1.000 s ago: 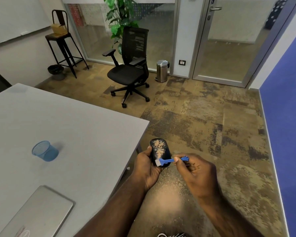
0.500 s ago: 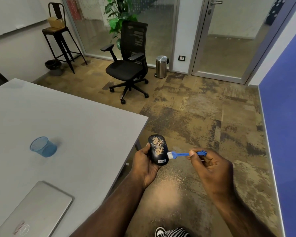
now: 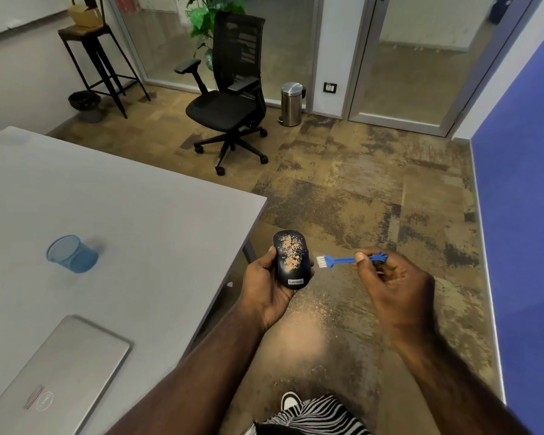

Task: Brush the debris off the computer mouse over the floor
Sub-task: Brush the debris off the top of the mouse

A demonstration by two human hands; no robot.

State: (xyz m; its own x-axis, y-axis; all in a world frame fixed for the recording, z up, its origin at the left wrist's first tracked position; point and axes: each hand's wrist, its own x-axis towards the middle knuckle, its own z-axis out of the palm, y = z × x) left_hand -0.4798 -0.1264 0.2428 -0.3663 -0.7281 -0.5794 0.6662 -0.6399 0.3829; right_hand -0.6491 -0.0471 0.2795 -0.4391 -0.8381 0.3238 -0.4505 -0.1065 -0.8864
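A black computer mouse with tan debris scattered over its top rests in my left hand, held over the brown floor just past the table's corner. My right hand pinches a small blue brush by its handle. The white bristles point left and sit just off the mouse's right edge, apart from it. Fine pale debris lies on the floor under the mouse.
A grey table fills the left, carrying a blue cup and a shut silver laptop. Farther off stand a black office chair, a steel bin and a tall stool. A blue wall runs along the right.
The brush has left the lower end of the mouse and drawn off to the right. Both hands sit a little higher in view and the mouse's label now shows.
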